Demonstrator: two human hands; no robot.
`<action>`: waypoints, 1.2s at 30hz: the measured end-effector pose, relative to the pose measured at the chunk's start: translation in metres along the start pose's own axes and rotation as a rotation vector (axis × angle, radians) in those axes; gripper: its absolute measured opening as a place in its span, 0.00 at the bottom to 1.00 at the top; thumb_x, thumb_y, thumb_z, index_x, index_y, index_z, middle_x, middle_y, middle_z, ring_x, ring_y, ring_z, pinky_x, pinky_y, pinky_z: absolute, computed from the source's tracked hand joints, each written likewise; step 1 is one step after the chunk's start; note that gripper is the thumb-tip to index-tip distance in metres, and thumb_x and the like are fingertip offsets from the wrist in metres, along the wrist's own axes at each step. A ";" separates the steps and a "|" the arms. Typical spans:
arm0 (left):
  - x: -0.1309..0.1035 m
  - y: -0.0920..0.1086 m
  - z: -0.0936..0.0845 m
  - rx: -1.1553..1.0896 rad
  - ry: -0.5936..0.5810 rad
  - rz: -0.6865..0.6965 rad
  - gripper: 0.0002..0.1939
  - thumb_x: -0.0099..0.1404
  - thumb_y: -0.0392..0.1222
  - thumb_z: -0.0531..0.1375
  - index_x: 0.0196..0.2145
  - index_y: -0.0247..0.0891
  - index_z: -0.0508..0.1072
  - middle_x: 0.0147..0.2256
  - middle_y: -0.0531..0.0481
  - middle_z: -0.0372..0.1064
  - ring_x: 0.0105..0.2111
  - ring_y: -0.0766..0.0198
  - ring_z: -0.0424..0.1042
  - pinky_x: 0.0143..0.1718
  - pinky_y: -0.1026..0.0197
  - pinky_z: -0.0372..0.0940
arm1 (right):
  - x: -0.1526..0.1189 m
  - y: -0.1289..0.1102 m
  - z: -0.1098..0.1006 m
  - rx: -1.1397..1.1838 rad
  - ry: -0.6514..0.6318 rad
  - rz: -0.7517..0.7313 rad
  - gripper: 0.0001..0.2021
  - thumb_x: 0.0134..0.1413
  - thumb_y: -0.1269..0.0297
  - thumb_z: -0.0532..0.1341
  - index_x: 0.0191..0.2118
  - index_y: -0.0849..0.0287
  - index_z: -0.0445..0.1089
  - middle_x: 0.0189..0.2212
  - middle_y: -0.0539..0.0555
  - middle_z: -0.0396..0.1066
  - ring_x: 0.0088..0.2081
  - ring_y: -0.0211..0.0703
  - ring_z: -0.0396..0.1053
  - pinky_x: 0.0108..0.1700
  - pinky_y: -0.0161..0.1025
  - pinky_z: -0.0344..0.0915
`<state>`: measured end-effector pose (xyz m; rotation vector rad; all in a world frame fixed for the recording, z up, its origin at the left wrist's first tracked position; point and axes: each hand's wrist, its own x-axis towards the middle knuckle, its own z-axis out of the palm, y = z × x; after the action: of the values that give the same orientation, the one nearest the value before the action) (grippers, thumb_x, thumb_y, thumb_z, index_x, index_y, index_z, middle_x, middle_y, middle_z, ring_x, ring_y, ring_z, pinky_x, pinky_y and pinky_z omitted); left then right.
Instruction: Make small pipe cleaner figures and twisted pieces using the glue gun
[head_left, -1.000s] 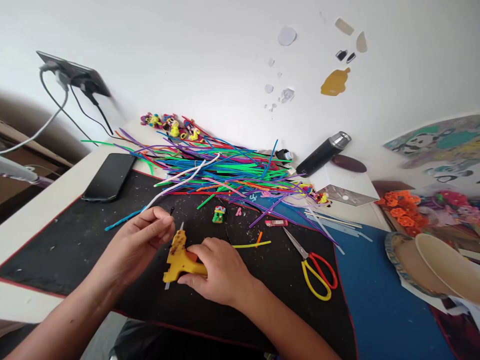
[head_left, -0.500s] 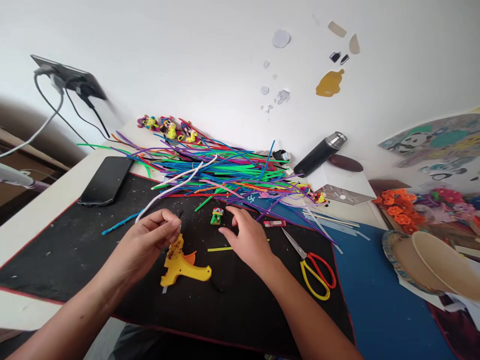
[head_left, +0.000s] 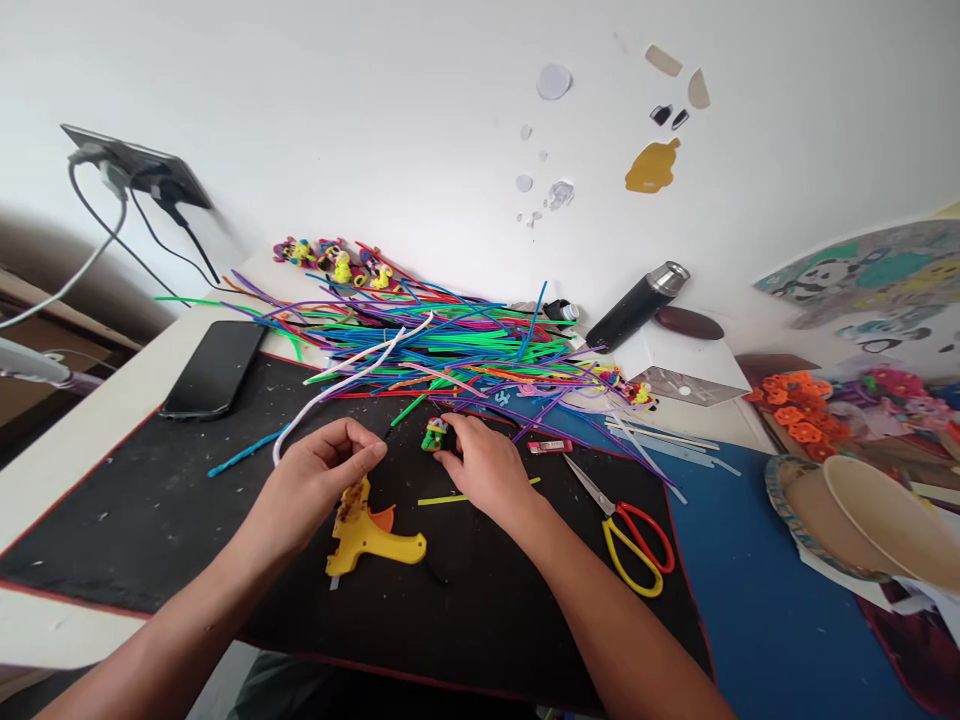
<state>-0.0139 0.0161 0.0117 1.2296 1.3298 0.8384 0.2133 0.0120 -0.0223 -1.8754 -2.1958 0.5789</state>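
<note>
My left hand (head_left: 319,480) is closed, with thumb and forefinger pinched on a small thin black piece (head_left: 389,433) that pokes up past the fingertips. Just below that hand lies a yellow glue gun (head_left: 375,535) with an orange trigger and brown-stained front. Thumb and forefinger of my right hand (head_left: 487,465) close on the edge of a small green figure (head_left: 433,436) with a red and yellow top, which sits on the black mat (head_left: 495,610). A thin yellow-green strip (head_left: 442,499) runs beneath the right hand.
Behind the hands spreads a heap of colourful pipe cleaners (head_left: 450,335). Scissors (head_left: 630,540) and a red-and-white packet (head_left: 550,446) lie to the right, a phone (head_left: 214,370) to the left. A black flask (head_left: 637,305) leans at the back; bowls (head_left: 892,520) stand far right.
My right hand has moved in and its fingers have closed on the green figure. My left hand has shifted slightly right with the black piece.
</note>
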 end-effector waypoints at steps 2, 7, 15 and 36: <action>-0.001 0.000 0.000 0.036 -0.005 -0.004 0.19 0.58 0.59 0.70 0.29 0.41 0.75 0.25 0.53 0.64 0.25 0.64 0.60 0.25 0.64 0.55 | 0.000 0.000 0.000 0.016 0.008 0.006 0.22 0.67 0.60 0.66 0.63 0.57 0.70 0.46 0.58 0.78 0.44 0.52 0.78 0.43 0.44 0.69; -0.003 0.002 0.001 0.104 -0.020 -0.025 0.20 0.57 0.61 0.70 0.30 0.41 0.75 0.25 0.53 0.66 0.24 0.64 0.61 0.23 0.64 0.57 | -0.002 -0.001 -0.001 0.060 0.042 0.026 0.19 0.66 0.58 0.67 0.58 0.56 0.72 0.43 0.56 0.78 0.41 0.50 0.78 0.41 0.42 0.68; -0.004 0.000 0.006 0.108 -0.027 -0.015 0.21 0.58 0.61 0.70 0.30 0.40 0.76 0.23 0.54 0.65 0.23 0.64 0.61 0.23 0.65 0.56 | -0.005 -0.003 0.007 0.005 0.070 -0.072 0.28 0.64 0.49 0.68 0.62 0.60 0.69 0.46 0.59 0.76 0.48 0.56 0.77 0.47 0.47 0.70; -0.006 -0.003 0.006 0.147 -0.007 -0.036 0.20 0.59 0.63 0.69 0.31 0.42 0.77 0.26 0.52 0.68 0.24 0.63 0.62 0.23 0.64 0.57 | -0.005 -0.003 0.010 0.102 0.107 -0.022 0.22 0.66 0.56 0.66 0.60 0.60 0.69 0.43 0.59 0.78 0.46 0.53 0.77 0.47 0.45 0.68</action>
<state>-0.0096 0.0090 0.0094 1.3168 1.4239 0.7207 0.2073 0.0055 -0.0300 -1.7857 -2.0771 0.5621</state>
